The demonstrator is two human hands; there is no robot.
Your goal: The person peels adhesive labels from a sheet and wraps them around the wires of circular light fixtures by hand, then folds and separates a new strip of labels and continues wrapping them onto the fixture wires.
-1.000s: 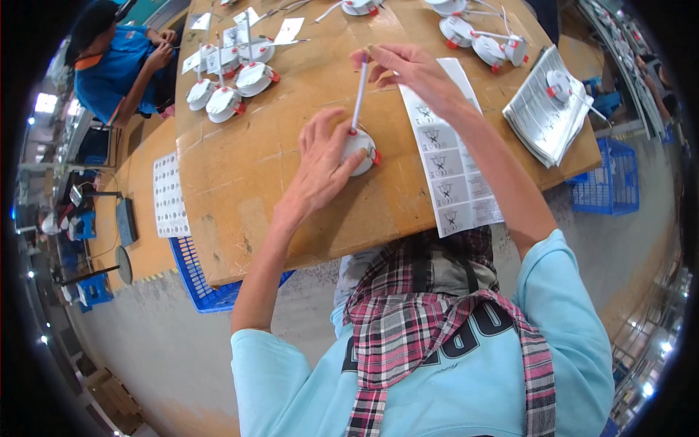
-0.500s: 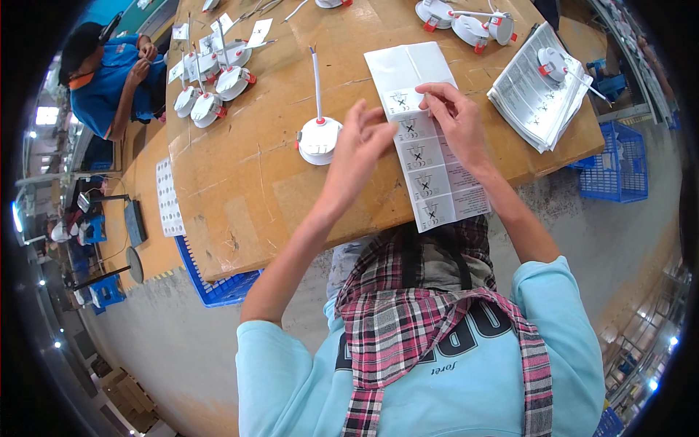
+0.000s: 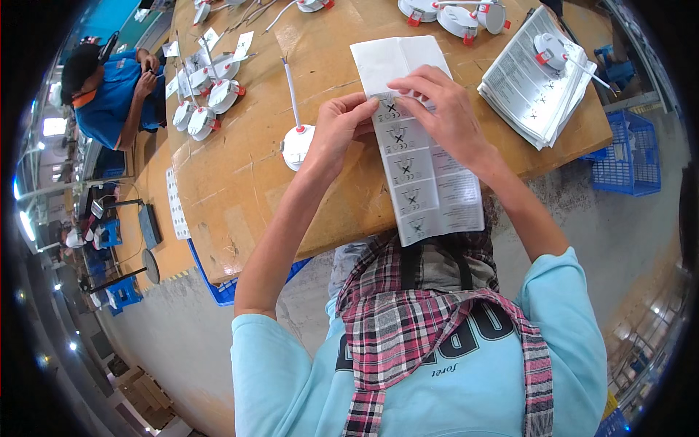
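Observation:
A long white label sheet (image 3: 437, 186) with rows of printed labels lies at the table edge, its lower end hanging over my lap. My left hand (image 3: 341, 127) is closed at the sheet's left edge, thumb and forefinger pinching beside the top label. My right hand (image 3: 440, 109) bends over the upper part, its fingertips closed at that same top label. Whether the label's corner is lifted is too small to tell. Just left of my left hand, a round white downlight (image 3: 297, 148) rests on the table with its cable standing up.
More downlights with tagged cables (image 3: 211, 91) cluster at the left; others (image 3: 457, 20) sit at the far right. A stack of printed leaflets (image 3: 535, 87) carries one downlight (image 3: 551, 51). Blue crates (image 3: 626, 156) stand beside the table. A co-worker in blue (image 3: 120, 95) is at the left.
My left hand has moved from beside the sheet onto its left edge. My right hand has shifted slightly left over the top label. The sheet's lower end has slid toward me.

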